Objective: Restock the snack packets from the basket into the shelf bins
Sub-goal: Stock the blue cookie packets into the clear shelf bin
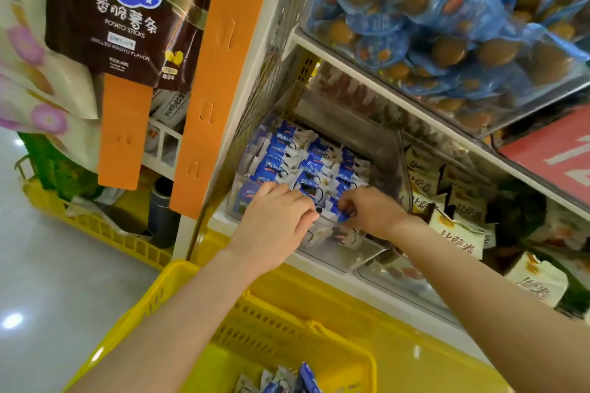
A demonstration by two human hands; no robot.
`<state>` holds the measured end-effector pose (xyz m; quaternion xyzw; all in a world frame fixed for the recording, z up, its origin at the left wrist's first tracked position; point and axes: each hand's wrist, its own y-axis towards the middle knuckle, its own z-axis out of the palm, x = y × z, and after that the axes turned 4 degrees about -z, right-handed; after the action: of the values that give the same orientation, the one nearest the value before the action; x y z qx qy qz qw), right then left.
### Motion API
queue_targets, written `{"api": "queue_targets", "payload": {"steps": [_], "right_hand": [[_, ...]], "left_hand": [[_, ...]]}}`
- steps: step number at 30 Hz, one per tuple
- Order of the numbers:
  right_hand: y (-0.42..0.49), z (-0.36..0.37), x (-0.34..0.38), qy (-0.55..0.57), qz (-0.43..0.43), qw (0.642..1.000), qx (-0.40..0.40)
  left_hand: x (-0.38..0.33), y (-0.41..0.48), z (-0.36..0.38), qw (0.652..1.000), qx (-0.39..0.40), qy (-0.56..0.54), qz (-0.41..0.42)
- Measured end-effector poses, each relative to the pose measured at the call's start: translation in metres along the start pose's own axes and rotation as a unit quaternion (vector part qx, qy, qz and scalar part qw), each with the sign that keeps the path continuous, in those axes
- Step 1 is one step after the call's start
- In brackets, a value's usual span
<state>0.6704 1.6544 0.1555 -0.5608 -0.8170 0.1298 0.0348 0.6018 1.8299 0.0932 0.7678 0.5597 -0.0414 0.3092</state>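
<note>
At one clear bin [335,258] | left hand [277,221] | right hand [373,210] pinches one packet [343,217]

showing blue and white on the snack packets [306,166] just beyond the left hand [274,226] and right hand [373,210]; glowing yellow on the basket [178,284] below both; running plain orange on the strips [204,80] left of the left hand; reading cream with dark lettering on the packets [459,239] right of the right hand.
</note>
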Motion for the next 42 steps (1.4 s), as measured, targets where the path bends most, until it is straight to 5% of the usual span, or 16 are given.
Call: {"api": "queue_targets", "payload": {"steps": [6, 9, 20, 22, 26, 29, 36, 42], "right_hand": [[-0.007, -0.006, 0.006, -0.017, 0.037, 0.999, -0.015], [-0.027, -0.008, 0.017, 0.079, 0.063, 0.992, -0.076], [-0.126, 0.119, 0.027, 0.188, -0.142, 0.915, -0.327], [-0.134, 0.163, 0.022, 0.197, -0.131, 0.923, -0.303], [-0.136, 0.249, 0.020, 0.229, -0.023, 0.968, -0.103], [-0.129, 0.300, 0.020, 0.229, 0.088, 0.969, -0.002], [-0.111, 0.362, 0.024, 0.374, 0.267, 0.882, 0.102], [-0.092, 0.379, 0.024, 0.302, 0.240, 0.913, 0.135]], "left_hand": [[0.001, 0.000, 0.000, 1.000, -0.001, -0.001, -0.003], [-0.002, 0.000, -0.004, 1.000, 0.011, -0.005, -0.014], [-0.036, -0.049, 0.001, 0.999, -0.012, 0.018, -0.028], [-0.041, -0.075, 0.025, 1.000, -0.010, 0.004, -0.017], [-0.035, -0.130, 0.094, 0.978, 0.185, 0.011, -0.092], [-0.015, -0.168, 0.149, 0.946, 0.289, 0.019, -0.149], [0.024, -0.222, 0.239, 0.849, 0.427, -0.036, -0.308], [0.035, -0.233, 0.282, 0.774, 0.444, -0.141, -0.428]]}}
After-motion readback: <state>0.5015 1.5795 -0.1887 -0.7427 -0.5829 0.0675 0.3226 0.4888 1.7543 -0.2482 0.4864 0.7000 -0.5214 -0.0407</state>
